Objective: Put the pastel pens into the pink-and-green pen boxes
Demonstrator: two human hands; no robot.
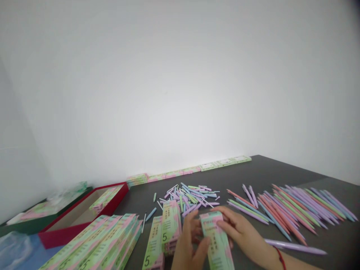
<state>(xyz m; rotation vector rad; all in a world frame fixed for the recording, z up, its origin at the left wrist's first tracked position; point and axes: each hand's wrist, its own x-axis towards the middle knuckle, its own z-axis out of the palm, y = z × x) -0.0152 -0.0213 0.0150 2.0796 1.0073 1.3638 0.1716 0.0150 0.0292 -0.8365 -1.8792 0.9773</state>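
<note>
Both my hands hold one long, narrow green-and-pink pen box (217,240) low in the middle of the view. My left hand (190,244) grips its near left side with the thumb on top. My right hand (245,236), with a red cord at the wrist, lies across its far end. A lilac pen (295,246) lies just right of my right hand. Beyond the box is a loose pile of small pastel pen parts (191,195).
Stacks of the same boxes (168,225) stand left of my hands, and flat ones (101,243) fan out at lower left. Rows of pastel pens (292,210) cover the dark table (253,176) at right. A red tray (84,213) sits at left; more boxes (191,170) line the wall.
</note>
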